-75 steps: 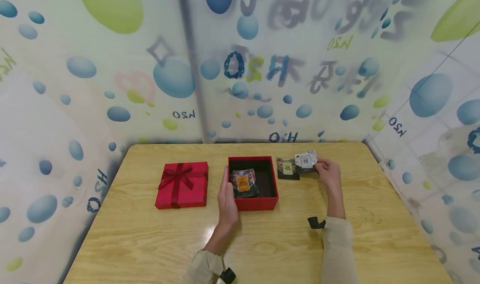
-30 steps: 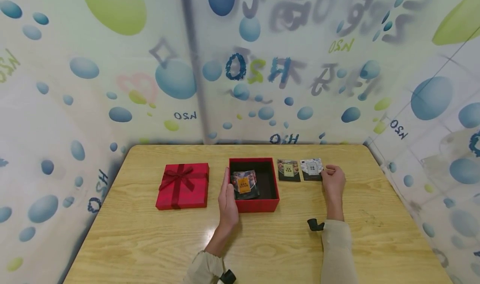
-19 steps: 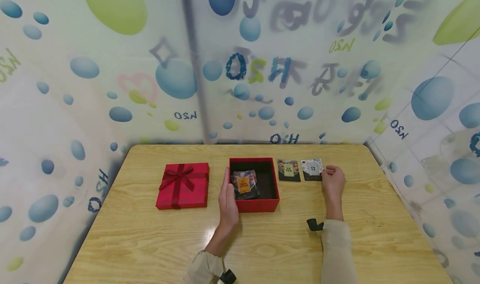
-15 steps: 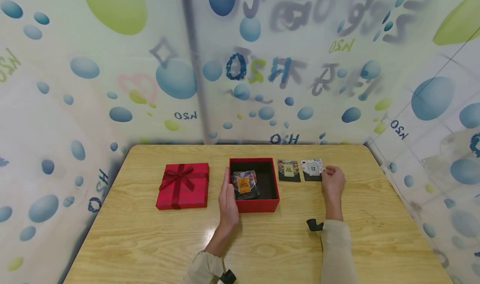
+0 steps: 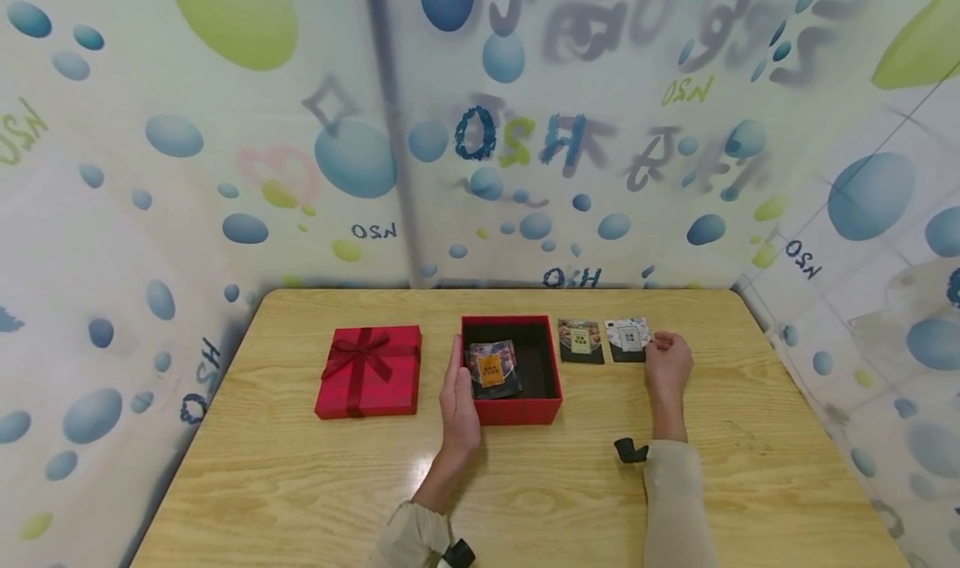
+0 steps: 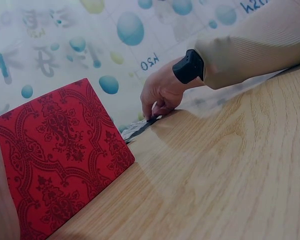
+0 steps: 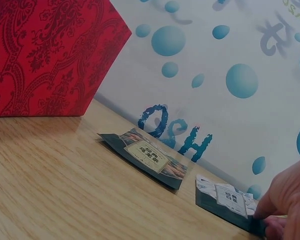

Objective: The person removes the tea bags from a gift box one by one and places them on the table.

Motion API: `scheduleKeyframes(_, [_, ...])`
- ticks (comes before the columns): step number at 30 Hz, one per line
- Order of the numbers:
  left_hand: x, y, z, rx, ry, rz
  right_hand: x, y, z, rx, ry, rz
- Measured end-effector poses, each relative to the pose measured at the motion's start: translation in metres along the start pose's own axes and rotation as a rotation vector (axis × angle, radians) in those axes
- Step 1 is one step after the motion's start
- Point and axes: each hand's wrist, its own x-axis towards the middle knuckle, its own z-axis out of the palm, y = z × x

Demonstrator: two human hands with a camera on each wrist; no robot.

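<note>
In the head view, my left hand (image 5: 459,405) rests with straight fingers along the left side of an open red box (image 5: 521,412). Inside that box, toward its left, lies a dark tea sachet with an orange label (image 5: 492,371). To the right, my right hand (image 5: 669,364) pinches the edge of a white-and-black tea sachet (image 5: 628,339), which lies flat on the table. The right wrist view shows thumb and finger at this sachet's (image 7: 227,200) corner. Between it and the box lies a tea sachet with a yellow-green label (image 5: 581,341).
A red lid with a dark ribbon bow (image 5: 371,372) sits on the wooden table (image 5: 555,501) left of the box. Behind the table's far edge hangs a curtain (image 5: 337,251) printed with blue and green drops. Each wrist carries a small black device (image 5: 630,450).
Over the whole span, my right hand has brought the white-and-black sachet from a tilted hold beside the yellow-green one to flat on the table, slightly right. During the last second both hands stay still.
</note>
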Motion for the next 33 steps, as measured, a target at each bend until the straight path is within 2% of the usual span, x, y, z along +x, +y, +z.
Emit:
scheduleKeyframes(9, [-0.0011,0.0017,0.0005,0.002,-0.004,-0.026,-0.0029,-0.0029,-0.0019,0.0,-0.017,0.004])
scheduleKeyframes(26, [0.0004,-0.0012,0.0013,0.004,0.006,0.034,-0.0045,-0.0064,-0.0015,-0.006,-0.004,0.0])
scheduleKeyframes(33, [0.0004,-0.0013,0.0002,0.009,0.008,0.028,-0.0058,-0.0074,-0.0001,-0.01,-0.011,-0.024])
